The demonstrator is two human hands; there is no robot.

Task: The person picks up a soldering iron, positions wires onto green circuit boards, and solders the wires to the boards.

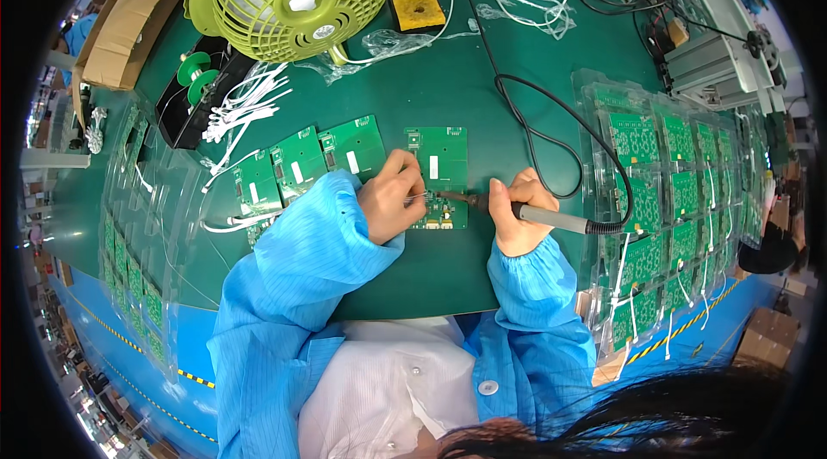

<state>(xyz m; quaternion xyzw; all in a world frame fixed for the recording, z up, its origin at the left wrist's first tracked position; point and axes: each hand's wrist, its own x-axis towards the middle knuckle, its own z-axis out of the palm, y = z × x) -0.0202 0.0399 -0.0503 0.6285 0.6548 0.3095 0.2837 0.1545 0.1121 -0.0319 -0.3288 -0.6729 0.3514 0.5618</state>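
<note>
A green circuit board (450, 159) lies flat on the table in front of me. My right hand (521, 211) is closed around the grey handle of a soldering iron (556, 219), its tip pointing left onto the board's lower part. At the board's left edge, my left hand (392, 201) pinches a thin solder wire (417, 196) whose end meets the area by the iron's tip. Several similar boards (355, 145) rest in a row to the left, partly covered by my left sleeve. White cables (241, 223) lie beside them.
A green fan (301, 1), a soldering iron stand with yellow sponge (419, 11) and a bundle of white cables (245, 106) stand farther back. Clear plastic trays of boards (636, 192) line the right; more trays (129, 269) lie left. The iron's black cord (579, 114) loops behind my right hand.
</note>
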